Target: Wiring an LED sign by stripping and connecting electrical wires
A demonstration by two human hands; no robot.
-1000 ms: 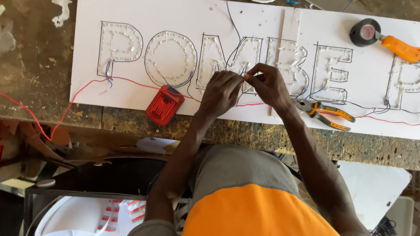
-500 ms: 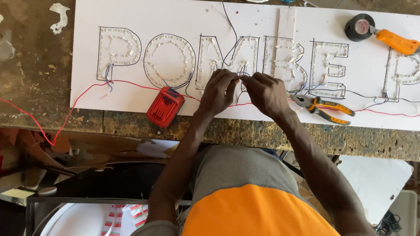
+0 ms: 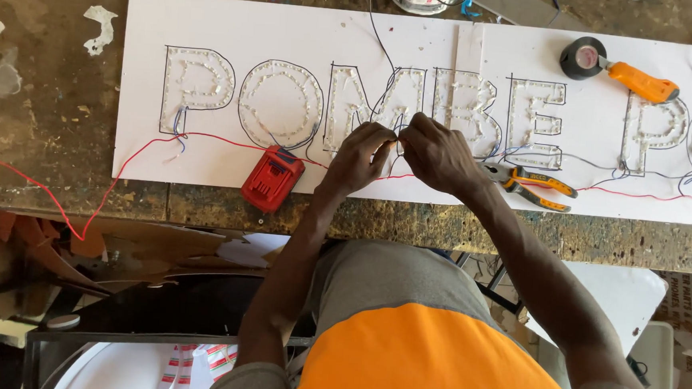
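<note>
Two bare hands meet over white sign board on worn workbench. Left hand and right hand pinch thin wires between closed fingertips, at lower edge of outlined letters. Red battery pack lies just left; orange-handled pliers just right.

one battery, one pliers, one tape roll
</note>
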